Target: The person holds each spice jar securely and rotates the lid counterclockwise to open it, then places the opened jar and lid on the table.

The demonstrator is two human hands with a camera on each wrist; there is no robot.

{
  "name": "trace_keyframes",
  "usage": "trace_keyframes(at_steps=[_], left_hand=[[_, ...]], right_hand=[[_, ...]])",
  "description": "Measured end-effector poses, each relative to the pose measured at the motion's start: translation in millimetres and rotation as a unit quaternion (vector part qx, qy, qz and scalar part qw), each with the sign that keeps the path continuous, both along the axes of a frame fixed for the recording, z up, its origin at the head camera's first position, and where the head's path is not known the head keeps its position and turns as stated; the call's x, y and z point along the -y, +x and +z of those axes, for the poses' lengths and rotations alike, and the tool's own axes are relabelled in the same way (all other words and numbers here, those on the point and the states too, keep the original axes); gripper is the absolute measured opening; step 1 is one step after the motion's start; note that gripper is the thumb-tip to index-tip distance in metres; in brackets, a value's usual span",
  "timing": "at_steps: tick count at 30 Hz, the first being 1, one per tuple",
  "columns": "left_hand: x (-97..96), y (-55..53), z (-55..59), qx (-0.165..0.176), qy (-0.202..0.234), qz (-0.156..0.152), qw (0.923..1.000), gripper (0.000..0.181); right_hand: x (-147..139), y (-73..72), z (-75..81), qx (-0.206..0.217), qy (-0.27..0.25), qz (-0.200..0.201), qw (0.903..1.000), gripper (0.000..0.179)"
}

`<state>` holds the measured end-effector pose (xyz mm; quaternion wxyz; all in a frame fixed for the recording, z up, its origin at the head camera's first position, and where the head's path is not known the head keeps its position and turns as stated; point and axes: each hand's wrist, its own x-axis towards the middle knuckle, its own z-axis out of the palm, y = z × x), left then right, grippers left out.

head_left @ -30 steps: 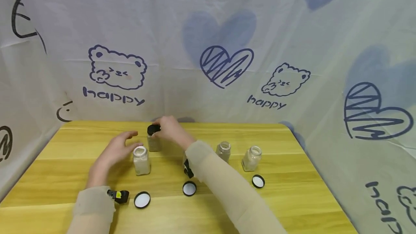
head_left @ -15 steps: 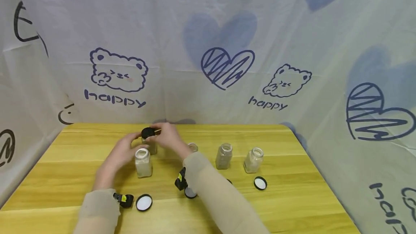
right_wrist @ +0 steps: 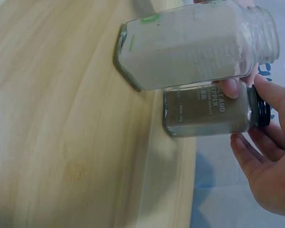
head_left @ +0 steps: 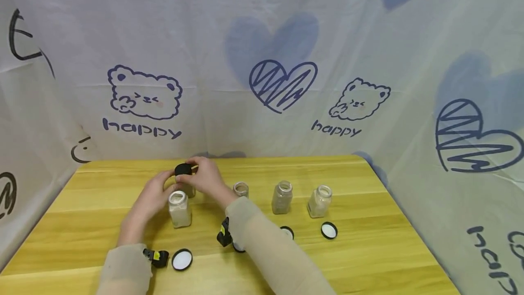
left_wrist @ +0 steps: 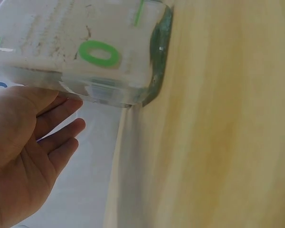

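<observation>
A glass spice jar (right_wrist: 204, 114) with brown contents and printed lettering stands at the back left, wearing a black screw lid (head_left: 183, 169). My right hand (head_left: 208, 180) pinches that lid between thumb and fingers. From the other side, my left hand (head_left: 150, 197) holds the body of the same jar; a left fingertip (right_wrist: 231, 88) shows on its glass in the right wrist view. Just in front is an uncapped glass jar (head_left: 180, 213) of pale powder. In the left wrist view this uncapped jar (left_wrist: 61, 57) hides the capped one and part of my left hand (left_wrist: 23, 142).
Three more uncapped jars, a left one (head_left: 240, 189), a middle one (head_left: 282, 198) and a right one (head_left: 319, 201), stand along the wooden table (head_left: 368, 258). Black lids lie white side up nearer me, including one lid (head_left: 182, 259) at left and another lid (head_left: 329, 230) at right.
My right hand has shifted left with the capped jar, behind the uncapped one. My left hand, spread and apart from the capped jar a second ago, has come onto it.
</observation>
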<state>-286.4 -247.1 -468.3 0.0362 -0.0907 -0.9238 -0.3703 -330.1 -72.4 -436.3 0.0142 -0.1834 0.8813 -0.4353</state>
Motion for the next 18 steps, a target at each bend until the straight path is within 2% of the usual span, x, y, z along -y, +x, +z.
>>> trace_keyframes(at_steps=[7, 18], left_hand=[[-1.3, 0.5, -4.6, -0.02, -0.001, -0.006, 0.9998, 0.052], [-1.9, -0.9, -4.2, -0.024, -0.003, -0.001, 0.9997, 0.054]], right_hand=[[-1.9, 0.6, -0.6, -0.009, 0.019, 0.012, 0.9997, 0.051], [-5.4, -2.4, 6.2, -0.025, 0.072, 0.048, 0.9959, 0.052]])
